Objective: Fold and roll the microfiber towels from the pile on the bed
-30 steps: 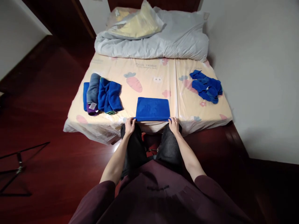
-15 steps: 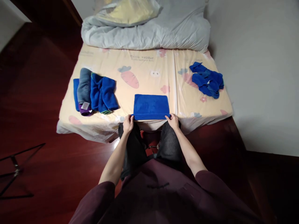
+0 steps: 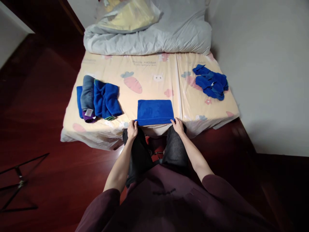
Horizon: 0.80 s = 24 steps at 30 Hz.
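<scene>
A blue towel (image 3: 155, 109) lies flat on the bed in front of me, its near edge turned up into a narrow fold. My left hand (image 3: 132, 129) pinches the left end of that fold between thumb and fingers. At the opposite end my right hand (image 3: 178, 125) grips the fold's right corner the same way. Left of the towel are several rolled or folded cloths: a grey-blue one (image 3: 88, 93), blue ones (image 3: 113, 100) and a purple one (image 3: 89, 118) with a white tag. A loose heap of crumpled blue cloths (image 3: 211, 82) rests at the right.
The bed (image 3: 149, 71) has a cream sheet with carrot prints. A bunched grey quilt (image 3: 149, 40) and a clear bag with something yellow (image 3: 132, 16) lie at its far end. A white wall (image 3: 263, 80) stands right; black stand legs (image 3: 20, 183) are on the dark red floor at left.
The view has shifted slightly. Both hands keep their hold on the towel's near edge, and the folded strip looks a little wider and less taut than before.
</scene>
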### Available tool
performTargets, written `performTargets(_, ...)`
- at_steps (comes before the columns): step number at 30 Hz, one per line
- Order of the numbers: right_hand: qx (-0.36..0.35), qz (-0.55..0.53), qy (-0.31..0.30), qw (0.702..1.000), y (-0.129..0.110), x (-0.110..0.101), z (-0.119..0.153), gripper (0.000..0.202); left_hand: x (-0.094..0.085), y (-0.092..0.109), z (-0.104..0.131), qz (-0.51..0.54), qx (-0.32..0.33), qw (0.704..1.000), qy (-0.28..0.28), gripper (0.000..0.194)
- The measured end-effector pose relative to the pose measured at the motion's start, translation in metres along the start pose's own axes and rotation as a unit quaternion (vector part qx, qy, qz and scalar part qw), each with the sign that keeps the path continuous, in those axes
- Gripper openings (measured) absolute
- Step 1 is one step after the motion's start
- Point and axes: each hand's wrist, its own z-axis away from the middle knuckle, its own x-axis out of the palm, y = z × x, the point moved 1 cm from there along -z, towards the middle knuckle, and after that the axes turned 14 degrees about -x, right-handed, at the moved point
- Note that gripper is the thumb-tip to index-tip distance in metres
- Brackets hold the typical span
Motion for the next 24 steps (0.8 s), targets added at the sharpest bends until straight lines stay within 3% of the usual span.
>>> performTargets(8,0.041,-0.010,0.003,0.999,0.0013,0.0018,0.0001,0.050,-0.0005,0.0045,0.0015,-0.014,-0.020,1.000,-0.007,0.038)
performTargets(24,0.056,-0.021,0.033,0.998,0.0019,0.0032,-0.0024,0.049,0.0006,0.0033,-0.0022,0.015,0.006,1.000,0.018,0.038)
